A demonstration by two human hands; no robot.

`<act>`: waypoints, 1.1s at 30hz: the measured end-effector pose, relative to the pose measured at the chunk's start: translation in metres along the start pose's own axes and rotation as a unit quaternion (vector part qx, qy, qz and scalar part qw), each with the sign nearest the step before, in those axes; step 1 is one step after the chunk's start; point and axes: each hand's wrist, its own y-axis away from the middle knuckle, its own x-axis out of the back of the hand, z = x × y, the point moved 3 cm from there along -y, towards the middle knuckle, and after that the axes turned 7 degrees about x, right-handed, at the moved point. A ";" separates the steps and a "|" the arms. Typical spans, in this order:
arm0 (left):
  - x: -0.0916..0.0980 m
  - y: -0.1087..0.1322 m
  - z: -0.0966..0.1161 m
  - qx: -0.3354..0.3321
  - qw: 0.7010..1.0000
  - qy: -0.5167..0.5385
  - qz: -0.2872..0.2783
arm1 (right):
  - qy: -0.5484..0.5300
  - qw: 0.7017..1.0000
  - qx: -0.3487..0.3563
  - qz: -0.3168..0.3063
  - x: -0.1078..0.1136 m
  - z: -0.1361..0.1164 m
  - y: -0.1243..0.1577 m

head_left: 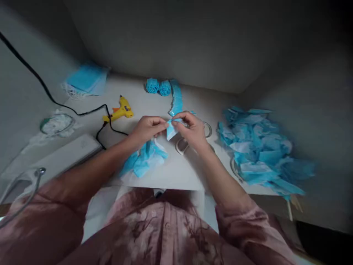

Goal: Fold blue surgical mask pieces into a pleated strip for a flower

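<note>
Your clothing: a pink patterned shirt, at the surface's near edge.
Surface: white, spread with blue and white material.
Crumpled blue cloth: on the surface just beyond its near edge, close to your left forearm.
Long white block: to the left, partly behind your left forearm.
Your left hand: fingers drawn narrow, pinching the left edge of a small blue-and-white piece.
Your right hand: thumb and fingers close together, pinching the same piece from the right.
Small blue-and-white piece: between your two hands, above the middle of the surface, one corner pointing down.
Ring-shaped roll: under your right hand; a second roll sits just right of it.
Loose pile: many blue and white scraps, heaped at the right.
Glue gun: yellow, lying left of your hands; a black cord runs beside it.
Blue strip: beyond your hands, lengthwise.
Two blue rosettes: side by side, just left of the strip.
Blue stack: flat sheets with white loops, far left.
Wall: grey, behind everything.
</note>
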 end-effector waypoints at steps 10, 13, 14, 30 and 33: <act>0.000 -0.002 0.004 -0.021 0.999 0.025 -0.030 | 0.091 0.980 0.173 -0.036 0.008 -0.006 0.000; 0.000 -0.002 0.004 -0.023 0.999 0.022 -0.029 | 0.104 0.977 0.182 -0.036 0.008 -0.007 0.000; 0.000 -0.002 0.003 -0.025 0.999 0.021 -0.028 | 0.107 0.977 0.183 -0.037 0.007 -0.007 0.000; 0.003 -0.003 0.007 -0.034 0.999 0.018 -0.006 | 0.018 0.997 0.025 -0.076 0.007 -0.010 0.000; 0.002 -0.004 0.004 -0.025 1.000 0.013 -0.001 | -0.037 0.993 -0.051 -0.101 0.006 -0.003 0.001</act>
